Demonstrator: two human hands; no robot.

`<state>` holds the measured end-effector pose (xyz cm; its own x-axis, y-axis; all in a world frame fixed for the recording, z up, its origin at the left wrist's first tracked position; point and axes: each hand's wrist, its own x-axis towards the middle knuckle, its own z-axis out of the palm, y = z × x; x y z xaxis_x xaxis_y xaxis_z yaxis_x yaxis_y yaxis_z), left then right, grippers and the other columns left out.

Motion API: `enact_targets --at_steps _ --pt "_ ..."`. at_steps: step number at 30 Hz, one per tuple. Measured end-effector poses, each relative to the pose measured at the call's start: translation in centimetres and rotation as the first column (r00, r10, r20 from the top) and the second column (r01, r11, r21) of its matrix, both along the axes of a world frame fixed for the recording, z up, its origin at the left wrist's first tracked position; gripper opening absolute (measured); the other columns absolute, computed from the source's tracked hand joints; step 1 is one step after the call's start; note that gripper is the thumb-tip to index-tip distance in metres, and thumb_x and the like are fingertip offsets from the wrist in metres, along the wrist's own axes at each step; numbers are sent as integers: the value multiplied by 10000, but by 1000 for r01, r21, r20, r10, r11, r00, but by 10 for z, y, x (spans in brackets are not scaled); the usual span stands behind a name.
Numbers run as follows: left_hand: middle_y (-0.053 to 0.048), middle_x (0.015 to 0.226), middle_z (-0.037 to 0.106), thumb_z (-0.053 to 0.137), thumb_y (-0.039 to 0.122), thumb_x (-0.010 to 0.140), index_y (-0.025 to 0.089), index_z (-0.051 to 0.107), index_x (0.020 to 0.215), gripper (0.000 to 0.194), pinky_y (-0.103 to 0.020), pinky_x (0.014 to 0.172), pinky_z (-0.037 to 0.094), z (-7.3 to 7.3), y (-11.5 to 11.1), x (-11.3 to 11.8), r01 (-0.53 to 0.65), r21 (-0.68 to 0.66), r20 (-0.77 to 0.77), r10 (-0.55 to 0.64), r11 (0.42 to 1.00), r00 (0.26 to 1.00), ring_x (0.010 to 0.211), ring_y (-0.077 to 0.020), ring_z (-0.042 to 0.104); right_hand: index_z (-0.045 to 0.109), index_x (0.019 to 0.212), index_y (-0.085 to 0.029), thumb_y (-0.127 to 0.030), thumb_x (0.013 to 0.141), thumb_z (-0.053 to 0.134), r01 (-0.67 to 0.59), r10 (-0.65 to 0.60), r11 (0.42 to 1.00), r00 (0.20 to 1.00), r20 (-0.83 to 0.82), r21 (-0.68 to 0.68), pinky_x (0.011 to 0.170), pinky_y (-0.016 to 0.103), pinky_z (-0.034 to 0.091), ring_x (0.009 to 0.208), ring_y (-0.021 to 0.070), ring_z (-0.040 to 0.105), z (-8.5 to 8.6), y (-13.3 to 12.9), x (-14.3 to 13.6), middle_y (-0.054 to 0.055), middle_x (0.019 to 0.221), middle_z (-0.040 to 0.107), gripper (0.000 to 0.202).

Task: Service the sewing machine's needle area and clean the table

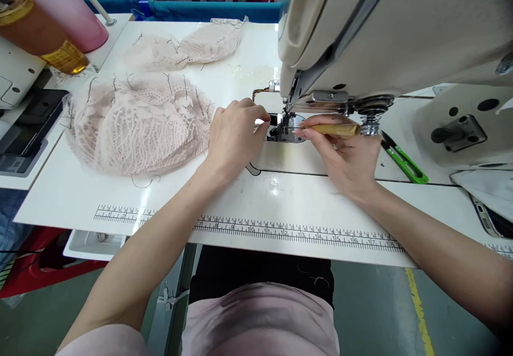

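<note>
My right hand (344, 155) grips a thin wooden-handled tool (336, 129), held level. Its slender dark shaft points left toward the needle and presser foot (286, 121) of a sewing machine (377, 35); I cannot tell whether its tip is of a screwdriver or an awl. Just left of the presser foot, my left hand (238, 137) has thumb and forefinger drawn together beside the shiny needle plate (298, 134). Whatever may be between those fingertips is too small to make out. Pale pink lace fabric (140, 126) with loose dark threads lies bunched against the left hand's outer side.
More lace (192, 46) lies behind. Green-handled thread snips (406, 161) rest right of my right hand, and a phone (491, 217) near the right edge. A printed ruler (264, 230) runs along the table's front. Thread cones (72, 14) and a dark phone (30, 123) stand left.
</note>
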<state>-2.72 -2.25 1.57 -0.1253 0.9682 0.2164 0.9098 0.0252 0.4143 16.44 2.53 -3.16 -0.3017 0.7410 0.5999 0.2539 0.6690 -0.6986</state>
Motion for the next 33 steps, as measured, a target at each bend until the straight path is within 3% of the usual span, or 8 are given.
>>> enact_targets --at_steps 5,9,15,20,25,29,33 --pt "-66 1093 685 582 193 909 245 742 947 173 -414 879 438 -5 4 -2 33 1 5 -33 999 999 1016 -255 581 738 910 -233 -317 930 664 -33 30 998 998 -50 -52 794 342 643 907 177 729 -2 2 1 13 992 742 114" --pt "-69 1139 675 589 153 887 254 748 931 193 -437 938 432 -10 6 -1 59 21 5 -59 998 998 1132 -279 539 737 901 -231 -279 937 653 11 -15 998 997 70 56 790 325 634 908 173 726 3 0 1 14 957 749 103" --pt "-65 1409 589 617 169 882 262 765 954 189 -504 1065 385 -18 9 1 85 31 -20 -84 996 996 1362 -322 425 715 950 -230 -231 942 638 25 -50 988 986 161 155 698 277 605 838 157 729 9 -5 0 9 948 750 77" --pt "-66 1460 563 590 167 905 251 772 945 205 -556 1099 364 -20 12 1 108 2 -30 -107 994 994 1430 -346 366 713 943 -225 -262 967 595 -31 21 996 991 131 81 739 299 615 891 166 730 5 -2 0 23 987 743 126" --pt "-69 1461 568 572 164 918 224 780 974 224 -552 1129 348 -18 13 2 115 -58 15 -114 992 993 1455 -341 340 727 895 -234 -288 967 599 -12 10 1000 995 101 27 806 327 626 945 175 723 4 -1 -1 14 972 745 156" --pt "-83 1428 600 550 154 933 202 782 977 241 -533 1124 353 -13 11 2 115 -47 -2 -116 992 993 1444 -342 359 701 1007 -251 -212 947 621 -47 10 973 986 164 225 756 312 622 877 166 733 10 -5 -1 6 952 757 107" --pt "-116 1352 648 521 95 922 174 774 949 266 -508 1072 384 8 -3 -3 56 31 -142 -51 998 989 1370 -342 444 666 1129 -270 -84 887 654 -126 72 897 987 142 423 766 321 628 869 175 740 12 -7 1 10 944 762 305"
